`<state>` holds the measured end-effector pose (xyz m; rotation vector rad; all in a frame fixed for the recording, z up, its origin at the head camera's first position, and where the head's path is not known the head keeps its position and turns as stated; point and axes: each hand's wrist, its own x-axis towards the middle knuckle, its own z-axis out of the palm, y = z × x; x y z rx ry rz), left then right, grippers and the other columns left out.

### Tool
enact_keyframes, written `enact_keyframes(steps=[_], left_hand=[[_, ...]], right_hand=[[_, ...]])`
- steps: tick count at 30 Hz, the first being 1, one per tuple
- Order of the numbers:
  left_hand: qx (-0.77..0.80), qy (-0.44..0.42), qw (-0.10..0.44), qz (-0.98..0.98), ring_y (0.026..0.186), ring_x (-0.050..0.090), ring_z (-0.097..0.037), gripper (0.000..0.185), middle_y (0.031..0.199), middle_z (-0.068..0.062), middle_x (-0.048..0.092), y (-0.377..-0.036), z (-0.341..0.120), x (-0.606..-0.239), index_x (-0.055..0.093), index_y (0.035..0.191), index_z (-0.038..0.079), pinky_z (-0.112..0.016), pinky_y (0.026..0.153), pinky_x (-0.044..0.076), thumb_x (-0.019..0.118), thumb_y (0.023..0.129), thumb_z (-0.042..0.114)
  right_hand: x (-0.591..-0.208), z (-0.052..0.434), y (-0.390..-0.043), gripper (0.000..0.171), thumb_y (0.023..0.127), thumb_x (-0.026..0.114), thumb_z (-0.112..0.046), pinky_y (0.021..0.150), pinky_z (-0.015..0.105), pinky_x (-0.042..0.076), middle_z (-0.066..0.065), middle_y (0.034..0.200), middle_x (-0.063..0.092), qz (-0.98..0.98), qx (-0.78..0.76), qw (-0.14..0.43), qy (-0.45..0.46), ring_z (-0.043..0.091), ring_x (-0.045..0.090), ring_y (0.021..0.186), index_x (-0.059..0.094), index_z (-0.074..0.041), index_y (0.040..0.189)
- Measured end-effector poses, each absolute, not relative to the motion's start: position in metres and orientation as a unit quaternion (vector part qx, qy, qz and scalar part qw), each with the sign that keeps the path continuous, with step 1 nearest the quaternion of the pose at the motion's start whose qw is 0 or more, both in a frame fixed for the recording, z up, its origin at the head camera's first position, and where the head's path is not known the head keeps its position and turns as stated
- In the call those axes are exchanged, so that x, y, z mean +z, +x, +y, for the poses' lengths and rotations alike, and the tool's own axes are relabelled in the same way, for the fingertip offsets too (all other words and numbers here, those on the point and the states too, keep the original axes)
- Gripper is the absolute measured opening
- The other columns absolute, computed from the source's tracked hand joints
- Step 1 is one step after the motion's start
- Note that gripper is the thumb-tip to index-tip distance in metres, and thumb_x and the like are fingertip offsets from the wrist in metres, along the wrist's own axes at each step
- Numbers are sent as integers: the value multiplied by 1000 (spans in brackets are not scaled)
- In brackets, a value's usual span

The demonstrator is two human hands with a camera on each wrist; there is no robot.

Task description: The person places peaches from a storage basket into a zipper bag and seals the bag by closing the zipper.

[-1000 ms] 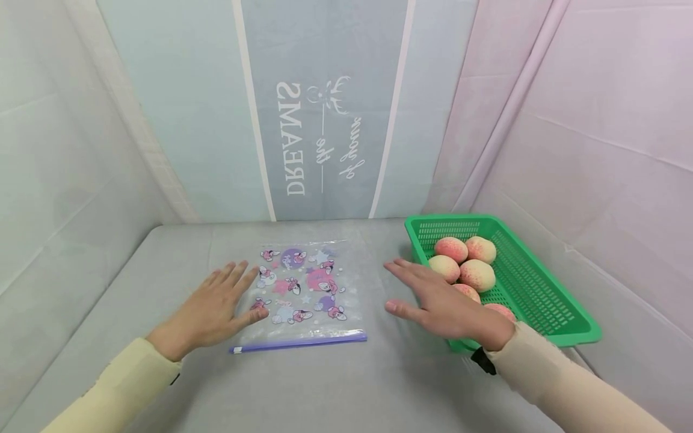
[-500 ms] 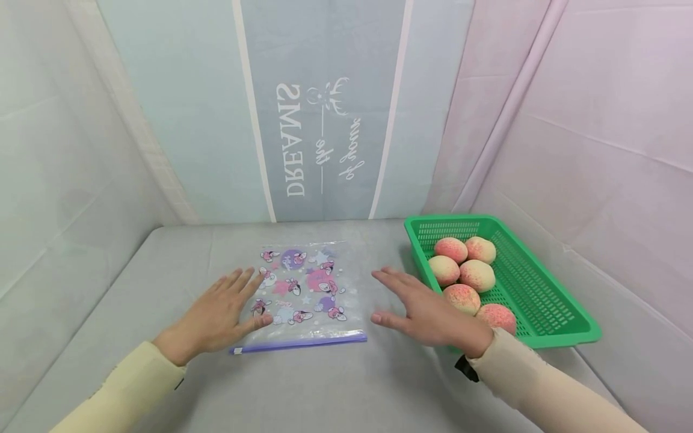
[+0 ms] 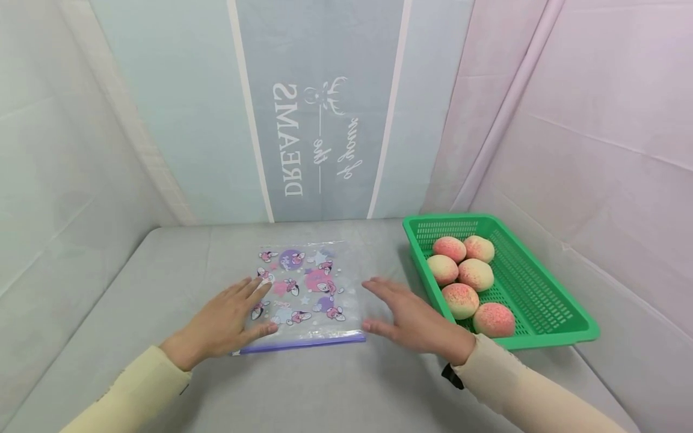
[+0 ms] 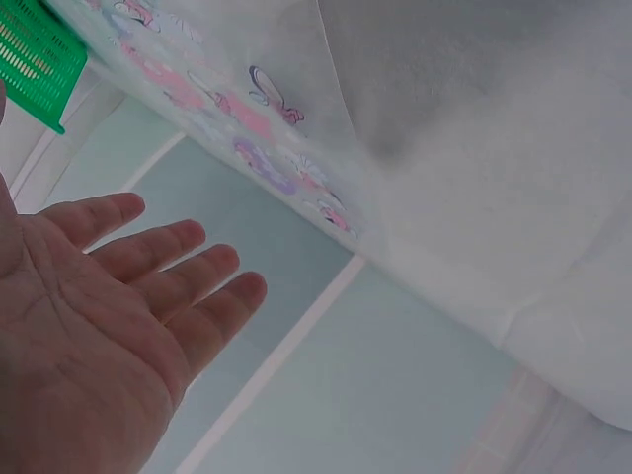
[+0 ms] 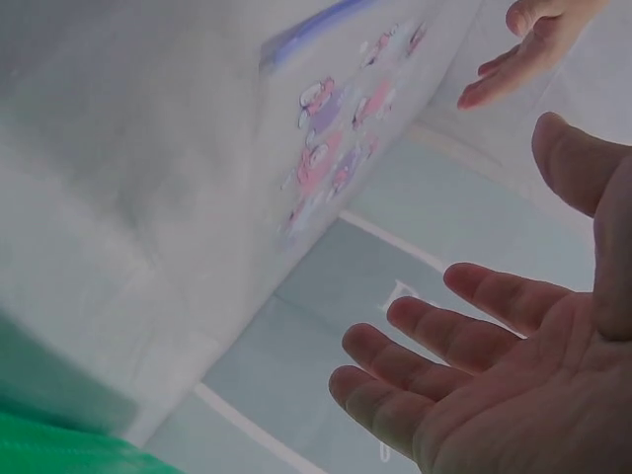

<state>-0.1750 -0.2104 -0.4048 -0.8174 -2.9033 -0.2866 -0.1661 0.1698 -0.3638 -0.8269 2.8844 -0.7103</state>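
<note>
head view: both hands, left [image 3: 224, 325] and right [image 3: 414, 319], flat, fingers straight, flanking the zip bag [image 3: 303, 294].

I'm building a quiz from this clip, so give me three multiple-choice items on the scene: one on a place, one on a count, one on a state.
1. Where does the green basket stand relative to the zip bag?
A. To its right
B. To its left
C. On top of it

2. How many peaches lie in the basket?
A. Three
B. Five
C. Eight

3. How are the left hand and right hand?
A. Both clenched in fists
B. Each gripping a peach
C. Both open, fingers straight

Answers:
1. A, the basket sits at the table's right side, the bag in the middle.
2. B, five pink-and-cream fruits can be counted.
3. C, both hands are flat, one at each side of the bag.
</note>
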Motion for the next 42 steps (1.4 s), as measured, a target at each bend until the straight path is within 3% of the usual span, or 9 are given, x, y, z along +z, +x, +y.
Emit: enact_keyframes(steps=[13, 25, 35, 42], left_hand=[[-90, -295, 46, -950, 137, 47, -47, 81, 150, -25, 49, -177, -205, -411, 48, 150, 0, -60, 109, 40, 67, 95, 56], [-94, -317, 44, -943, 132, 53, -42, 77, 145, -22, 55, -175, -199, -417, 56, 144, 1, -57, 106, 45, 71, 92, 56], [-86, -376, 87, -918, 122, 62, -33, 62, 130, -17, 65, -174, -195, -427, 70, 124, 7, -49, 97, 53, 80, 85, 52], [-83, -379, 83, -918, 115, 65, -33, 57, 124, -14, 68, -173, -194, -432, 71, 114, 9, -50, 95, 54, 86, 77, 50]], right_hand=[[-388, 156, -166, 69, 92, 79, -34, 112, 57, 38, 21, 152, 49, 925, -229, 27, -300, 39, 45, 140, 52, -4, 148], [-400, 145, -168, 64, 89, 83, -29, 110, 53, 42, 18, 144, 57, 926, -223, 37, -303, 37, 50, 136, 58, -3, 141], [-410, 139, -173, 50, 86, 86, -26, 106, 50, 47, 12, 129, 68, 925, -202, 27, -319, 32, 59, 125, 68, -3, 127], [-418, 133, -176, 48, 81, 89, -21, 103, 47, 49, 10, 124, 70, 929, -186, 4, -321, 30, 62, 120, 71, -4, 122]])
